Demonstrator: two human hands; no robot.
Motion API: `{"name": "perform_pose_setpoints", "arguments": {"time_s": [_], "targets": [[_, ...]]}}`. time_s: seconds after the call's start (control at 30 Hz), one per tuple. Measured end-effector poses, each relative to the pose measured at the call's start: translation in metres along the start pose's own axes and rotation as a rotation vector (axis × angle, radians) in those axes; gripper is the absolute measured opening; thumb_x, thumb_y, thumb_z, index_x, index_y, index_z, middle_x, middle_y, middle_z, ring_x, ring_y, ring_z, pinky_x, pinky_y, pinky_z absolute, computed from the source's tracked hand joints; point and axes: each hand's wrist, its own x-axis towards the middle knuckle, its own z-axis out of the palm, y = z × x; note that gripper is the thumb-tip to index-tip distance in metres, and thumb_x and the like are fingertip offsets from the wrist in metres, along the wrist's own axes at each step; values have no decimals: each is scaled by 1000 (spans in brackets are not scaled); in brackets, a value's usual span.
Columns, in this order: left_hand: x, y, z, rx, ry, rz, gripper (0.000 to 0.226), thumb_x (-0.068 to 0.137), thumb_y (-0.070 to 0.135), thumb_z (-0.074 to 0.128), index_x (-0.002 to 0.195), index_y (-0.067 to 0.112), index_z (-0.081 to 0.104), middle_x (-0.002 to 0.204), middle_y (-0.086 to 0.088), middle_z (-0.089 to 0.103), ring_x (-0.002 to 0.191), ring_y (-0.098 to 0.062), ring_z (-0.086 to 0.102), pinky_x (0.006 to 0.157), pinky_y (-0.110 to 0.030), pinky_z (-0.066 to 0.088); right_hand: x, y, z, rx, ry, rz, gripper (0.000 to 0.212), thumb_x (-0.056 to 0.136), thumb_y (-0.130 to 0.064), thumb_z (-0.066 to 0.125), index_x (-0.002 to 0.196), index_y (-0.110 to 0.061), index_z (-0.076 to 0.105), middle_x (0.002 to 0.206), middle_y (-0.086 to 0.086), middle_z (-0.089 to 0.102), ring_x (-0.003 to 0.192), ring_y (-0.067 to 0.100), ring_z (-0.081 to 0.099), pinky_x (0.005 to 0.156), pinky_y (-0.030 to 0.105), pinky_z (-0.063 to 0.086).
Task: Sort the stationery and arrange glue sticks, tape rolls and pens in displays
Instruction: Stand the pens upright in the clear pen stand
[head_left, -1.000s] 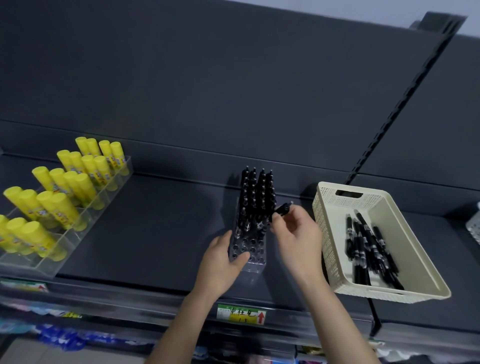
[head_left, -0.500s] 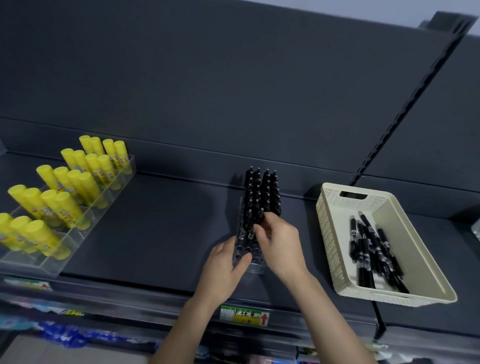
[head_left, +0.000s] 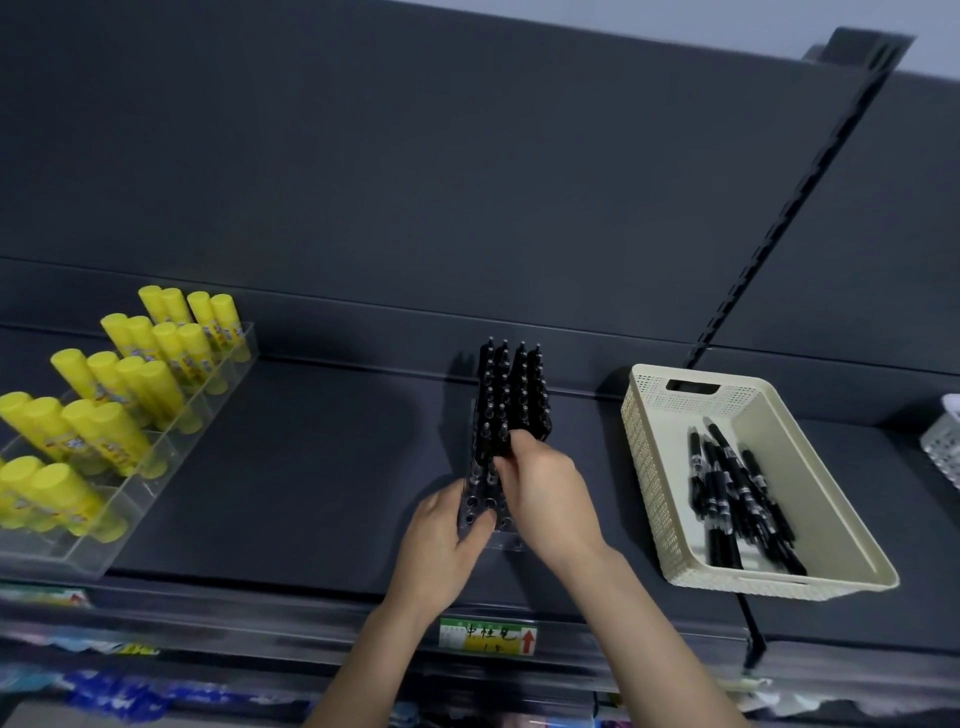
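Right hand (head_left: 545, 493), fingers pinching a slim black plastic pen (head_left: 500, 440), has moved in from 3 o'clock onto the clear perforated acrylic rack (head_left: 480, 506), seating it mid-row, while left hand (head_left: 441, 540) grips the rack's 6 o'clock end with curled fingers, so filling looks ongoing.

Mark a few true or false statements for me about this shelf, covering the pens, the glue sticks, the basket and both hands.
1. The cream basket holds loose black pens. True.
2. The glue sticks lie flat in that basket. False: they stand in the clear display on the left.
3. The left hand grips the pen rack. True.
4. The right hand reaches into the basket. False: it pinches a pen at the rack.
5. Every rack hole is filled. False: the front holes are empty.
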Motion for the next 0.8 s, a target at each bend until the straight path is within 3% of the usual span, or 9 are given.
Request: {"name": "perform_pose_setpoints", "arguments": {"time_s": [0.17, 0.33, 0.43, 0.53, 0.7, 0.8], "targets": [[0, 3, -2, -14, 0, 1, 33, 93, 37, 53, 124, 29, 56, 114, 17, 60, 109, -2, 51, 93, -25, 44, -1, -3, -2, -34, 0, 11, 18, 97, -18, 46, 81, -11, 45, 77, 6, 57, 64, 21, 54, 54, 32, 42], [-1, 5, -5, -19, -12, 14, 34, 94, 37, 53, 126, 28, 56, 116, 17, 60, 109, -1, 52, 93, -23, 43, 0, 3, -1, 55, 14, 71, 20, 95, -12, 50, 76, -11, 45, 70, 3, 54, 60, 17, 49, 50, 24, 35], [-2, 6, -7, -12, -29, 10, 34, 94, 39, 52, 126, 27, 55, 116, 17, 61, 109, -1, 52, 93, -23, 44, -5, 9, 6, 65, -18, 97, 19, 94, -7, 47, 76, -11, 49, 72, 5, 58, 63, 20, 53, 52, 28, 38], [-3, 7, -10, -10, -55, 5, 32, 94, 39, 52, 124, 28, 55, 112, 16, 61, 107, -2, 53, 89, -20, 43, -12, 14, 13, 74, 18, 133, 18, 94, -5, 45, 88, -9, 62, 79, 6, 65, 69, 19, 59, 61, 33, 48], [-3, 8, -16, 1, -92, 22, 36, 94, 38, 54, 128, 25, 53, 114, 18, 55, 110, -2, 50, 88, -17, 37, -18, 11, 11, 104, 123, 179, 23, 93, -5, 47, 105, -11, 66, 94, 5, 70, 81, 17, 64, 71, 26, 50], [-5, 9, -21, 9, -61, -18, 48, 91, 39, 59, 132, 17, 51, 121, 10, 52, 113, -4, 46, 94, -21, 37, -23, 14, 2, 83, 176, 194, 22, 93, -6, 50, 107, -9, 67, 97, 6, 70, 87, 19, 64, 74, 22, 47]]}}
